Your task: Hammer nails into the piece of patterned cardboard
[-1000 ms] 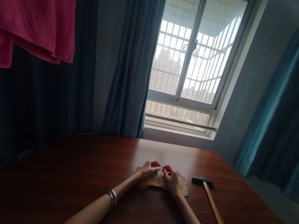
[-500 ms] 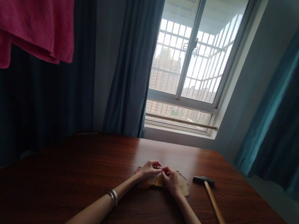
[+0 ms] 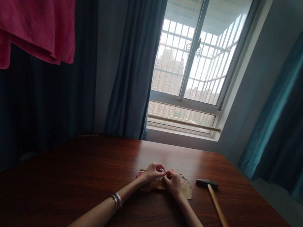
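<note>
My left hand [image 3: 154,171] and my right hand [image 3: 173,180] meet fingertip to fingertip near the middle of the table. Both are closed in a pinch around something small and shiny, too small to make out. Beneath them lies a flat tan piece [image 3: 186,190] with rows of dots or holes and a notched upper right edge. Most of its middle is hidden by my hands. A pinkish-red patch shows at its left end, beside my left wrist. Silvery bracelets [image 3: 117,200] circle my left forearm.
A hammer [image 3: 219,210] with a dark head and wooden handle lies on the reddish-brown table [image 3: 47,196], right of my right arm. Blue curtains [image 3: 137,60] and a barred window [image 3: 189,59] are behind the table. A pink cloth [image 3: 34,10] hangs at upper left.
Hardly anything differs. My fingers have shifted very slightly at the pinch, and the bracelets sit a little further right in the picture. The hammer and tan piece stay put.
</note>
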`<act>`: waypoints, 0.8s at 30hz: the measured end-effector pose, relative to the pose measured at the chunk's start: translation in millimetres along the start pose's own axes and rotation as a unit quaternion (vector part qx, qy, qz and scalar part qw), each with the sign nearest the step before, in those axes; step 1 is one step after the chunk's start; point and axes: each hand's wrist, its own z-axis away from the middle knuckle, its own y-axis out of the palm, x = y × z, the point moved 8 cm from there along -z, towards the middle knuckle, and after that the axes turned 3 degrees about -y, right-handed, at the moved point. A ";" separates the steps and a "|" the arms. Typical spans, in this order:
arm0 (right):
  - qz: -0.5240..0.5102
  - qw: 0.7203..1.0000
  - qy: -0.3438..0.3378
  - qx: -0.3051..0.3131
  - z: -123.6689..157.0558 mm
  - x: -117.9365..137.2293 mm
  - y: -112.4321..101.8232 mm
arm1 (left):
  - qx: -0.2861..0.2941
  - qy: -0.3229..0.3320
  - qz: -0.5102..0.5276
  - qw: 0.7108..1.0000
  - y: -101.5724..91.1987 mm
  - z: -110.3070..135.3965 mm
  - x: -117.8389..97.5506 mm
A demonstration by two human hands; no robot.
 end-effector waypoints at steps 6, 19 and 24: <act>-0.004 1.000 0.004 0.004 0.3 1.7 -0.8 | -0.004 -0.002 0.017 1.000 1.3 -0.2 2.9; -0.003 1.000 0.000 0.003 0.1 -1.0 0.6 | 0.000 -0.016 0.038 0.999 2.9 -4.0 8.9; 0.007 1.000 -0.001 0.009 1.6 -0.1 2.9 | 0.001 -0.006 0.035 0.999 1.4 -4.0 6.8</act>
